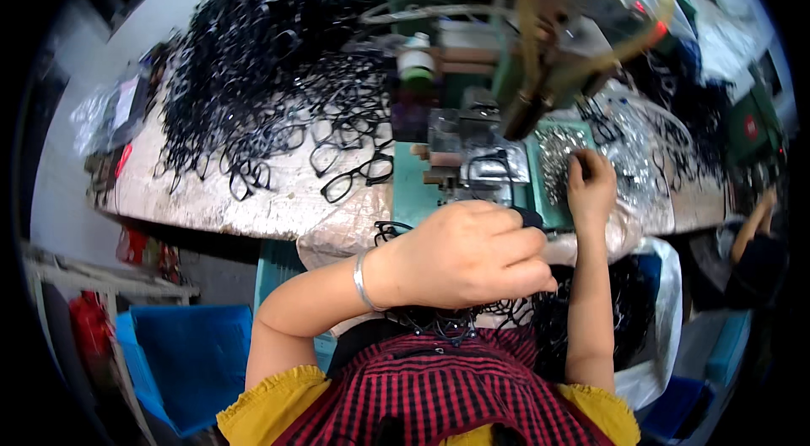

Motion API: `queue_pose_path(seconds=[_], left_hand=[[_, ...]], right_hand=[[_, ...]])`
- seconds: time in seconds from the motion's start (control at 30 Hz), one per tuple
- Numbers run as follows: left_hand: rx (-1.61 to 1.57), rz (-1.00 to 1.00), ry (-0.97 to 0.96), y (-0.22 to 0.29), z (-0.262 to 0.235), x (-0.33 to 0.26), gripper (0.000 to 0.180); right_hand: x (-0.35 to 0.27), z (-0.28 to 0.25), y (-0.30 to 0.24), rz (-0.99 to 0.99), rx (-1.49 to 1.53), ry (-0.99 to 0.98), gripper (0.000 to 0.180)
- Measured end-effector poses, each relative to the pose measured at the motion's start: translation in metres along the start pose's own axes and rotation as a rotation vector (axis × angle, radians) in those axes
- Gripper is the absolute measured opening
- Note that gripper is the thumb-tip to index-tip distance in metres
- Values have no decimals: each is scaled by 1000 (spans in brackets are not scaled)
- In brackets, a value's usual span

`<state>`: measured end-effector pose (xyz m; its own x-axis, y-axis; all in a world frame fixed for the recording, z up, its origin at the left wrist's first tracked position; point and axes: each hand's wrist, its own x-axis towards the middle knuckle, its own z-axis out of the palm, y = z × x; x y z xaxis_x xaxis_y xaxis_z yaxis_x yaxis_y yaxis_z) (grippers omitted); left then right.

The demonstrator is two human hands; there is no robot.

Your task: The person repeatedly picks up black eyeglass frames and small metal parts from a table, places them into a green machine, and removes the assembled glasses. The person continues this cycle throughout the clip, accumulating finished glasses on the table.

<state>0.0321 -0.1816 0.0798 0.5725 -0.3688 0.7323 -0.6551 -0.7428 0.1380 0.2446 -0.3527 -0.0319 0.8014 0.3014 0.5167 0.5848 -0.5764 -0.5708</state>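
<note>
My left hand [468, 256] is closed, its fingers curled under, held over my lap in front of the machine. Whatever it grips, if anything, is hidden behind the knuckles. My right hand [593, 184] reaches to the green tray [553, 216] of small shiny metal parts [558, 155]. Its thumb and forefinger come together over the parts; anything between them is too small to make out. Left of the tray, a dark eyeglass frame [489, 166] sits at the machine's metal fixture [460, 193]. More black eyeglass frames [439, 324] lie on my lap, partly covered by my left hand.
A big heap of black eyeglass frames [253, 49] covers the table's left side, with loose ones [359, 176] nearer. The machine's head [540, 83] and yellowish hose overhang the fixture. A white-lined container [662, 319] stands right, a blue bin [181, 362] lower left. Another person's arm [753, 227] shows far right.
</note>
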Motion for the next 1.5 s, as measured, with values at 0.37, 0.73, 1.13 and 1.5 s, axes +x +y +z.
queue_pose_path(seconds=[0.37,0.73,1.13,1.5], left_hand=[[-50,-318,610,-1,27,-86,45],[96,-1187,393,-125,50,-112,54],[550,-1037,538,-125,23,-143,75],[498,-1375,-231,-153,-45,-219,50]], right_hand=[[-39,-19,34,96,347,-63,14],[-35,-13,-2,196,437,-76,21],[-48,-32,8,184,323,-74,17],[-27,-37,-71,29,565,-169,15]])
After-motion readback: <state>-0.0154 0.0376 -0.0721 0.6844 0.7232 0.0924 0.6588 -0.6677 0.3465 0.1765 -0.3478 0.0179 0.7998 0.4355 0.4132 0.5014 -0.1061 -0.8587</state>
